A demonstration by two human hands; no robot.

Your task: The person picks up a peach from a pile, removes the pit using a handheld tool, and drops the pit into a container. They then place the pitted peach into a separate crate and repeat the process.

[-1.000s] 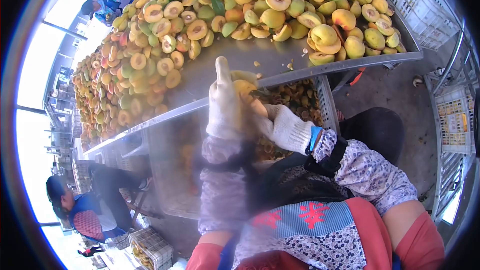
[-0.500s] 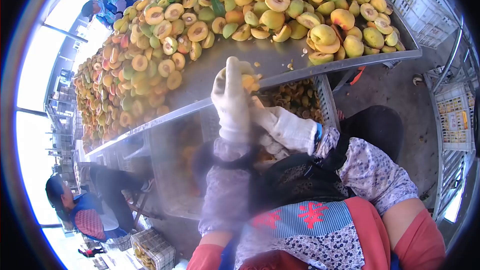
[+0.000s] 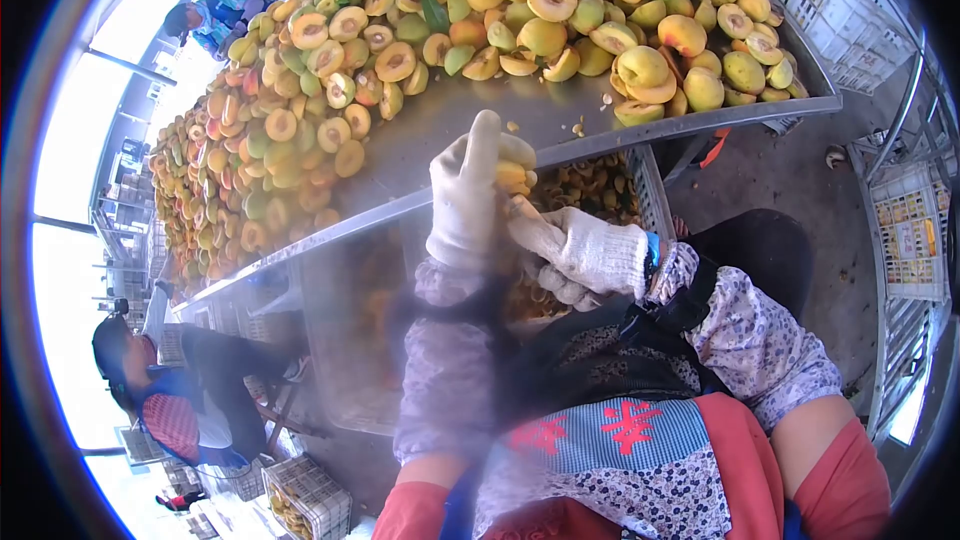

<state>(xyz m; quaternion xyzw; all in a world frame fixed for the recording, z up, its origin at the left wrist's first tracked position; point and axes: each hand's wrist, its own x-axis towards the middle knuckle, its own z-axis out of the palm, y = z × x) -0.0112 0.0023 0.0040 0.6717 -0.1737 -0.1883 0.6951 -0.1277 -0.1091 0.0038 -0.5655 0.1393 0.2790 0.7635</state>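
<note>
My left hand (image 3: pixel 468 190), in a pale glove, is closed on a yellow fruit piece (image 3: pixel 512 177) by the metal table's front edge. Just right of it, my right hand (image 3: pixel 590 252), gloved as well, has its fingers bent together close under the fruit. What those fingers hold, if anything, is hidden. Halved fruits (image 3: pixel 395 62) lie heaped on the metal table (image 3: pixel 440 110) beyond both hands.
Below the table edge, a crate (image 3: pixel 652 202) holds dark fruit pieces. White crates (image 3: pixel 830 10) stand at the upper right. One person (image 3: pixel 180 390) sits at the lower left; another (image 3: pixel 215 20) is at the upper left. A crate (image 3: pixel 308 495) stands on the floor.
Both my hands have shifted slightly right, with the fruit piece still in my left hand. The seated person at the lower left has raised an arm toward the table.
</note>
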